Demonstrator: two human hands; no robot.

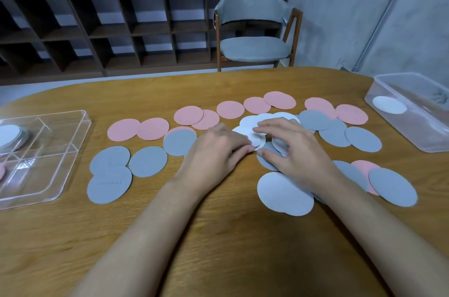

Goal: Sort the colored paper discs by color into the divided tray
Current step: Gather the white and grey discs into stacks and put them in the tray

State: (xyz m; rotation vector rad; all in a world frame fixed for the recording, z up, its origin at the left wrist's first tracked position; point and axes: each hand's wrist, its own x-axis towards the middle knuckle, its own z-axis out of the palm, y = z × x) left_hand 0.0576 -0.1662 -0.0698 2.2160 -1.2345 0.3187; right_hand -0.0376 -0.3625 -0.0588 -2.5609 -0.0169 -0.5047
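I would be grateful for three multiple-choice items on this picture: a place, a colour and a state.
1. Where is the divided tray? A on a shelf; B at the left of the table; C on the floor.
2. What colour is the disc in the clear box? A pink; B grey; C white.
3. What are the left hand and right hand doing? A touching the white discs mid-table; B lifting the tray; C hanging off the table.
Key: 1 B, it lies by the left edge; 2 C, it shows white through the plastic; 3 A, both meet at the white pile.
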